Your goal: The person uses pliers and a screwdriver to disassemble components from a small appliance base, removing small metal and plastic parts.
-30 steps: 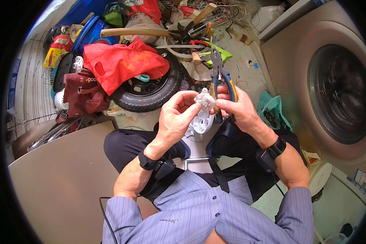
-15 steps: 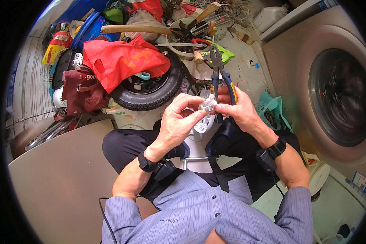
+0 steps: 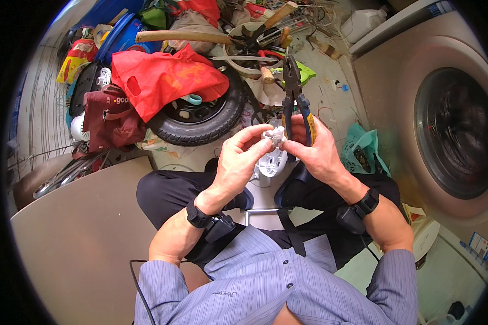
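My left hand (image 3: 236,162) pinches a small translucent whitish plastic part (image 3: 275,136) between its thumb and fingertips. Held upright in my right hand (image 3: 319,150) is a pair of combination pliers (image 3: 293,86) with dark jaws and blue-yellow handles. The jaws point away from me, clear of the part. My right thumb reaches to the right side of the small part, where the two hands nearly meet. Just below my fingers is a white plastic piece (image 3: 270,164) with rounded openings; my hands partly cover it, and I cannot tell what it rests on.
A black-tyred wheel (image 3: 200,135) lies ahead on the left under a red bag (image 3: 162,81). Wooden-handled tools (image 3: 184,36) are heaped beyond it. On the right stand a front-loading washing machine (image 3: 406,108) and a teal plastic bag (image 3: 361,146). A brownish panel (image 3: 81,233) is at left.
My left fingers have drawn closer together around the small part. It has turned and shifted slightly left. The pliers have tilted a little in my right hand.
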`<state>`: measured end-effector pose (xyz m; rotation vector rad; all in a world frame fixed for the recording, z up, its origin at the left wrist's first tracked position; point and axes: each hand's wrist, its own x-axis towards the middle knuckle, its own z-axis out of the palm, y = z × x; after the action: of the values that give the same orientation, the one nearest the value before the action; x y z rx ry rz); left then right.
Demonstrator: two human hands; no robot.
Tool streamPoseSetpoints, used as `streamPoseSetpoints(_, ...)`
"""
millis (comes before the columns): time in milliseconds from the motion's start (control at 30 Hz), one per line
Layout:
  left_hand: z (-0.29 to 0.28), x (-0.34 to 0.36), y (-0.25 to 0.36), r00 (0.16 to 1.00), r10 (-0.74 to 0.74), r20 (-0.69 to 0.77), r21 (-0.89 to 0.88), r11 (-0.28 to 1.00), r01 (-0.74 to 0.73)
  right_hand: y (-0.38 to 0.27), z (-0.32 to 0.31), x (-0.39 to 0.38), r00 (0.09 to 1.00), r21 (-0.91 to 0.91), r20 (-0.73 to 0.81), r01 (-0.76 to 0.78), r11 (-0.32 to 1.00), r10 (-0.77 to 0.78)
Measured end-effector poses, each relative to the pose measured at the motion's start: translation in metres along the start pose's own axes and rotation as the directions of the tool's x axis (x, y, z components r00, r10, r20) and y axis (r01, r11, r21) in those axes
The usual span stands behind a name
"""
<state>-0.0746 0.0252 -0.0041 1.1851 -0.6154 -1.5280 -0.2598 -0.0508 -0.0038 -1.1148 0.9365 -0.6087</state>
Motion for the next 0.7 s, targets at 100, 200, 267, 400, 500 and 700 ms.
streamPoseSetpoints(100,0.000,0.001,0.001,1.000,-0.002,0.010,0.002,1.000,0.002,-0.003,-0.001,0.000,0.999,-0.012,0.042,0.002,1.000,-0.001)
streamPoseSetpoints(200,-0.002,0.002,0.000,1.000,-0.007,0.016,0.087,0.996,0.005,-0.002,-0.002,0.001,0.998,-0.052,0.058,-0.017,0.998,0.020)
streamPoseSetpoints(267,-0.001,0.001,0.000,1.000,-0.011,0.006,0.118,0.993,0.011,-0.003,-0.002,0.000,0.997,-0.040,0.061,-0.042,0.998,0.044)
streamPoseSetpoints(400,0.001,0.003,0.001,0.999,-0.045,0.003,0.083,0.996,0.045,-0.002,-0.003,0.000,0.996,-0.012,0.061,-0.062,0.998,0.063)
streamPoseSetpoints(500,0.003,0.004,0.004,0.998,-0.069,-0.004,0.081,0.994,0.069,-0.003,-0.003,0.000,0.997,0.000,0.053,-0.055,0.998,0.055)
streamPoseSetpoints(700,0.008,0.000,0.006,0.966,0.259,0.026,0.479,0.845,-0.239,0.005,-0.009,0.001,0.995,0.048,0.071,-0.066,0.997,0.062)
